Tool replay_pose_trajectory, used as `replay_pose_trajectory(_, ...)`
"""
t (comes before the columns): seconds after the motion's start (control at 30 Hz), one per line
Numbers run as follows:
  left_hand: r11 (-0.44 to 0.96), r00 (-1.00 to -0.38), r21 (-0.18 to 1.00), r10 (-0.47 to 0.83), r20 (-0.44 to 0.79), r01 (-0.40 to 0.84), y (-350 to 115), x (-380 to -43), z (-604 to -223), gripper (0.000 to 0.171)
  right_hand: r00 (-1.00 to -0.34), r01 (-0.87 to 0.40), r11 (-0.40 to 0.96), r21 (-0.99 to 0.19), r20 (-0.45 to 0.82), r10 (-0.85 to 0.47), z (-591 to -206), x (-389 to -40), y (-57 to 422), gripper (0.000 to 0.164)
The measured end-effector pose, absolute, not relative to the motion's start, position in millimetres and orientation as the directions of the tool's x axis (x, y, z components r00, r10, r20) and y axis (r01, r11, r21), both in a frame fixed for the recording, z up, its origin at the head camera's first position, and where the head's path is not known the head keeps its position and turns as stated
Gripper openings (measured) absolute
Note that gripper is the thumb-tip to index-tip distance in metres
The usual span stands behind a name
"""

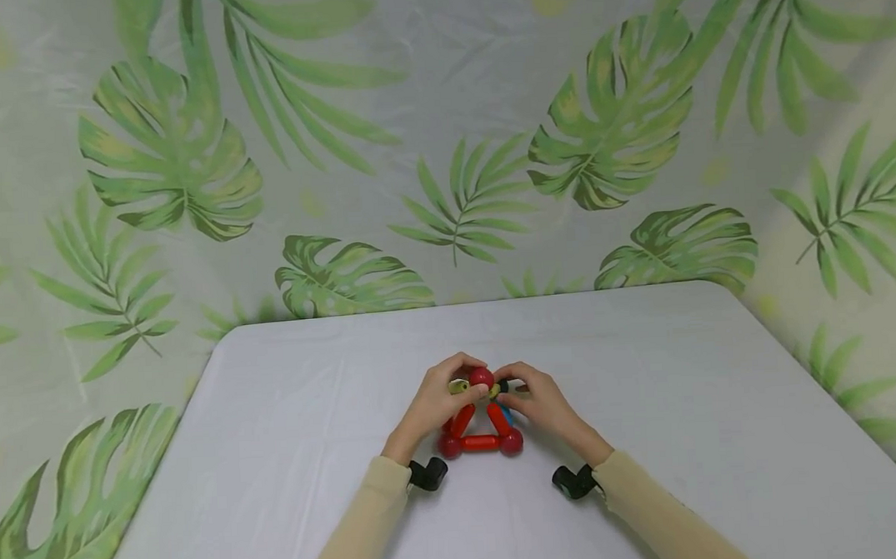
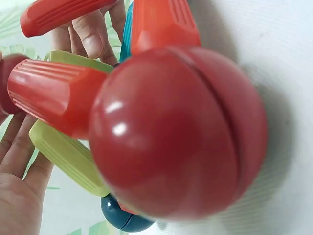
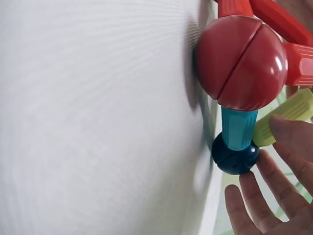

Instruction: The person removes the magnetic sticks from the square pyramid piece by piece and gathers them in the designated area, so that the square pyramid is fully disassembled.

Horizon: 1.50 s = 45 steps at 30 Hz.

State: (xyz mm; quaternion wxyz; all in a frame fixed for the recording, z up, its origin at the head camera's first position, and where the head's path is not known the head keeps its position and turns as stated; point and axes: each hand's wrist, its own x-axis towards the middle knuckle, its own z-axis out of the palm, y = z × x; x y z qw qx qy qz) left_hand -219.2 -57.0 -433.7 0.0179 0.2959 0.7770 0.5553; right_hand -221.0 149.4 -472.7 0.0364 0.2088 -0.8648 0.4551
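A pyramid-like frame of balls and ribbed rods stands between the two hands. Its top red ball [image 1: 481, 378] is gripped between the thumb and fingers of my left hand [image 1: 432, 403]. Red rods slope from it to a front-left red ball [image 1: 450, 445] and a front-right red ball [image 1: 511, 442], joined by a level red rod [image 1: 480, 443]. My right hand [image 1: 542, 402] pinches a yellow-green rod [image 3: 283, 117] near a dark blue ball [image 3: 234, 154]. A light blue rod [image 3: 238, 127] links that ball to a red one. Another yellow-green rod [image 2: 71, 156] meets a second dark blue ball [image 2: 124, 215].
The frame rests on a white-covered table [image 1: 315, 502]. Behind the table's far edge hangs a leaf-patterned cloth [image 1: 470, 103]. Black wrist cameras sit on the left wrist [image 1: 429, 474] and the right wrist [image 1: 574, 481].
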Motion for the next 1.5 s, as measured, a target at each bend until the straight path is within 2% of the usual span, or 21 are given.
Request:
replay_pose_trajectory(0.1, 0.206, -0.838, 0.865, 0.426, 0.342, 0.458, -58.6, -232.1, -443.4, 0.033, -0.913, -0.382, 0.488, -0.785, 0.238, -0.331, -471.5, -221.2, 150.2, 0.028)
replay_pose_trajectory(0.2, 0.227, -0.857, 0.86, 0.372, 0.357, 0.457, -63.3, -245.4, -444.1, 0.033, -0.932, -0.31, 0.446, -0.84, 0.176, -0.317, -471.0, -223.9, 151.7, 0.028)
replay_pose_trajectory(0.33, 0.266, -0.897, 0.889, 0.348, 0.272, 0.373, -70.7, -267.0, -442.8, 0.033, -0.95, -0.187, 0.369, -0.91, 0.071, -0.305, -471.7, -229.8, 154.2, 0.029)
replay_pose_trajectory(0.47, 0.345, -0.92, 0.892, 0.357, 0.164, 0.293, -74.4, -290.8, -445.0, 0.031, -0.944, -0.119, 0.321, -0.939, 0.007, -0.329, -473.1, -233.9, 154.9, 0.029)
replay_pose_trajectory(0.63, 0.447, -0.915, 0.858, 0.398, 0.064, 0.254, -73.1, -313.9, -450.3, 0.031, -0.942, -0.106, 0.315, -0.943, -0.006, -0.336, -475.4, -234.9, 154.0, 0.028)
replay_pose_trajectory(0.87, 0.458, -0.893, 0.853, 0.449, 0.021, 0.25, -71.0, -336.8, -460.4, 0.031, -0.929, -0.138, 0.302, -0.943, 0.018, -0.369, -477.3, -234.4, 153.2, 0.027)
replay_pose_trajectory(1.07, 0.485, -0.898, 0.842, 0.44, -0.001, 0.237, -68.5, -342.5, -465.3, 0.029, -0.927, -0.12, 0.311, -0.943, -0.005, -0.374, -451.3, -219.2, 145.7, 0.026)
replay_pose_trajectory(1.3, 0.486, -0.894, 0.844, 0.448, -0.016, 0.229, -69.9, -341.8, -466.0, 0.036, -0.935, -0.114, 0.315, -0.942, -0.005, -0.355, -477.4, -232.8, 150.5, 0.026)
replay_pose_trajectory(1.4, 0.447, -0.891, 0.859, 0.453, 0.025, 0.251, -75.2, -336.6, -462.1, 0.04, -0.94, -0.109, 0.325, -0.939, -0.009, -0.341, -483.3, -236.4, 153.0, 0.026)
replay_pose_trajectory(1.5, 0.374, -0.879, 0.883, 0.468, 0.084, 0.284, -82.3, -325.1, -457.1, 0.036, -0.941, -0.117, 0.335, -0.935, -0.004, -0.339, -483.4, -236.9, 155.6, 0.026)
